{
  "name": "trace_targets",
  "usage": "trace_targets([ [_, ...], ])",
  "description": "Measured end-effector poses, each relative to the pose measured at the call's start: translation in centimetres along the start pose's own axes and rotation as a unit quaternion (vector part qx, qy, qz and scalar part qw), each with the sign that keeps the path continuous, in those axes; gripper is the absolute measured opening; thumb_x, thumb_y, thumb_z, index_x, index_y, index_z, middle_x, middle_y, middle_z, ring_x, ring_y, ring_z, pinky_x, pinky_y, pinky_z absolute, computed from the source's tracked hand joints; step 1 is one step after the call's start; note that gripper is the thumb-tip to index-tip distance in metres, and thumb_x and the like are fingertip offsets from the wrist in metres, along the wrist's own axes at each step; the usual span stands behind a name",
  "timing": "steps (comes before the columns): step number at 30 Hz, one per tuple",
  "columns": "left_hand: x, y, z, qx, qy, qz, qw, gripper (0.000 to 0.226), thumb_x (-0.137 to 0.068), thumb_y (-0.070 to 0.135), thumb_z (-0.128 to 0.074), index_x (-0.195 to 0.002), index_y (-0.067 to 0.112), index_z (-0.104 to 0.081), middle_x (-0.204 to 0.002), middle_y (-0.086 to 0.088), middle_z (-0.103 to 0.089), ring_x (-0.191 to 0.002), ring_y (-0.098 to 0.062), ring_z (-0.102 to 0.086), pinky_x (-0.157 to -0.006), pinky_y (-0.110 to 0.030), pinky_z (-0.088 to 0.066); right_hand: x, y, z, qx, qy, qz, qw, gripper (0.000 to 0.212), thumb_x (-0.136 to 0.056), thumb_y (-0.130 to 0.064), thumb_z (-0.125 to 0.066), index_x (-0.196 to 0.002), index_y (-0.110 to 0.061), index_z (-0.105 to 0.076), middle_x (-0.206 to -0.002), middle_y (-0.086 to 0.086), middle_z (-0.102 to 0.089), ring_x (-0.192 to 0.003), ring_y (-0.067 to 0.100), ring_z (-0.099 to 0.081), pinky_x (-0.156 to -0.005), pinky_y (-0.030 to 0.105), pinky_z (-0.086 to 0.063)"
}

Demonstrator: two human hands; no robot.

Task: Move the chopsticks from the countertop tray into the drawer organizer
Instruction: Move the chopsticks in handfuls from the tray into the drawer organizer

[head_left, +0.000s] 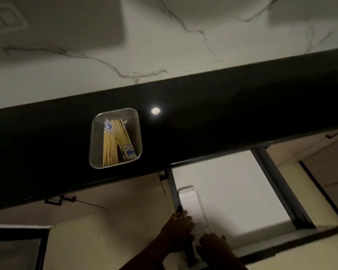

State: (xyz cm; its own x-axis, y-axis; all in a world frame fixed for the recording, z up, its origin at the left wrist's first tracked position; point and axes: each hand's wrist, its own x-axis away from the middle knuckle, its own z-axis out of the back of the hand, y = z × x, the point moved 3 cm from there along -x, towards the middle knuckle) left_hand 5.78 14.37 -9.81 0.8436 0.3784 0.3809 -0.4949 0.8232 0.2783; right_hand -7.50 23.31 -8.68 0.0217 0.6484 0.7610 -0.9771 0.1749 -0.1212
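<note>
Two hands work at the lower edge of a dim, blurred view. Largest is the marble-veined wall [183,45], above the black countertop [222,117] that crosses the frame as a diagonal band. Below the counter an open drawer [232,191] shows a pale, bare floor and dark side rails. On the countertop sits a clear rounded-rectangular tray [95,145]; the chopsticks [115,142] lie inside it in a loose bundle, yellow shafts with blue-and-white patterned ends, some ends pointing toward the wall and others toward the counter edge. A narrow white ribbed drawer organizer [189,201] lies along the left rail of the drawer. The left hand [178,228] rests on the organizer's near left edge, fingers curled; the right hand [213,248] covers its near end. Whether either hand grips the organizer cannot be determined. A small round light reflection [155,111] marks the counter just right of the tray.
</note>
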Motion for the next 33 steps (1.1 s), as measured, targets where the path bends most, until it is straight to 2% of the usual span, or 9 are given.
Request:
trace_targets([
  [3, 1.3, -2.8, 3.4, 0.041, 0.125, 0.042, 0.99, 0.05, -0.098, 0.044, -0.038, -0.138, 0.019, -0.054, -0.148, -0.006, -0.052, -0.141, -0.028, -0.045, -0.109, -0.039, -0.04, -0.4, -1.8, 4.6, -0.026, 0.066, 0.037, 0.997, 0.049, -0.099, -0.05, -0.036, -0.139, -0.026, -0.052, -0.148, 0.0, -0.048, -0.136, 0.017, -0.048, -0.109, 0.036, -0.039],
  [8, 4.6, -9.1, 11.7, 0.128, 0.335, 0.101, 0.928, 0.047, -0.097, 0.042, -0.048, -0.134, 0.016, -0.059, -0.134, -0.008, -0.064, -0.125, -0.024, -0.059, -0.102, -0.031, -0.048, 0.1, -6.6, 16.0, -0.145, 0.2, 0.116, 0.962, 0.029, -0.093, -0.039, -0.047, -0.102, -0.02, -0.067, -0.108, 0.002, -0.068, -0.102, 0.022, -0.067, -0.08, 0.03, -0.053],
  [11, 6.9, -13.6, 15.8, 0.178, 0.381, 0.192, 0.887, 0.052, -0.1, 0.047, -0.043, -0.142, 0.019, -0.054, -0.143, -0.001, -0.056, -0.133, -0.015, -0.052, -0.105, -0.018, -0.039, -0.2, -10.3, 22.6, -0.217, 0.259, 0.178, 0.924, 0.021, -0.096, -0.029, -0.053, -0.098, -0.018, -0.07, -0.103, 0.0, -0.068, -0.093, 0.014, -0.068, -0.08, 0.03, -0.054],
  [14, 8.7, -18.0, 18.9, 0.225, 0.43, 0.21, 0.849, 0.037, -0.101, 0.044, -0.046, -0.13, 0.023, -0.054, -0.126, 0.001, -0.059, -0.112, -0.011, -0.06, -0.091, -0.013, -0.047, -1.5, -14.7, 28.4, -0.278, 0.281, 0.229, 0.89, 0.016, -0.097, -0.026, -0.056, -0.091, -0.022, -0.071, -0.094, -0.008, -0.067, -0.084, 0.001, -0.066, -0.076, 0.022, -0.057],
  [16, 9.4, -20.9, 20.2, 0.251, 0.452, 0.225, 0.826, 0.036, -0.101, 0.042, -0.047, -0.13, 0.021, -0.055, -0.125, 0.001, -0.057, -0.106, -0.013, -0.062, -0.087, -0.026, -0.055, -3.3, -17.9, 31.7, -0.294, 0.295, 0.232, 0.879, 0.019, -0.096, -0.025, -0.056, -0.082, -0.026, -0.07, -0.085, -0.009, -0.069, -0.078, 0.0, -0.067, -0.071, 0.015, -0.055],
  [19, 9.8, -24.8, 20.6, 0.257, 0.456, 0.285, 0.803, 0.036, -0.102, 0.029, -0.055, -0.134, 0.013, -0.058, -0.133, -0.007, -0.059, -0.112, -0.021, -0.063, -0.093, -0.024, -0.048, -7.5, -21.8, 35.1, -0.332, 0.275, 0.159, 0.888, 0.018, -0.092, -0.02, -0.058, -0.082, -0.016, -0.072, -0.081, -0.002, -0.071, -0.076, 0.012, -0.07, -0.066, 0.025, -0.057],
  [23, 9.9, -28.1, 20.4, 0.306, 0.428, 0.313, 0.791, 0.04, -0.103, 0.032, -0.052, -0.139, 0.015, -0.053, -0.142, -0.007, -0.054, -0.126, -0.023, -0.057, -0.105, -0.034, -0.046, -13.4, -24.7, 36.2, -0.349, 0.226, 0.059, 0.908, 0.016, -0.093, -0.013, -0.062, -0.104, -0.005, -0.07, -0.101, 0.012, -0.073, -0.092, 0.024, -0.073, -0.085, 0.038, -0.061],
  [26, 10.1, -29.9, 19.9, 0.305, 0.414, 0.325, 0.794, 0.039, -0.102, 0.033, -0.054, -0.137, 0.015, -0.055, -0.14, -0.006, -0.055, -0.124, -0.022, -0.057, -0.105, -0.039, -0.047, -15.9, -26.1, 35.1, -0.37, 0.202, 0.031, 0.906, 0.012, -0.097, -0.01, -0.057, -0.104, -0.005, -0.065, -0.1, 0.012, -0.07, -0.084, 0.019, -0.07, -0.083, 0.031, -0.061],
  [33, 12.1, -31.6, 19.4, 0.336, 0.41, 0.342, 0.776, 0.022, -0.104, 0.037, -0.046, -0.104, 0.02, -0.06, -0.1, 0.001, -0.064, -0.083, -0.009, -0.065, -0.071, -0.019, -0.05, -17.4, -26.2, 33.8, -0.417, 0.204, -0.019, 0.886, 0.011, -0.098, -0.015, -0.06, -0.087, -0.011, -0.063, -0.082, 0.006, -0.068, -0.06, 0.01, -0.061, -0.05, 0.019, -0.047],
])
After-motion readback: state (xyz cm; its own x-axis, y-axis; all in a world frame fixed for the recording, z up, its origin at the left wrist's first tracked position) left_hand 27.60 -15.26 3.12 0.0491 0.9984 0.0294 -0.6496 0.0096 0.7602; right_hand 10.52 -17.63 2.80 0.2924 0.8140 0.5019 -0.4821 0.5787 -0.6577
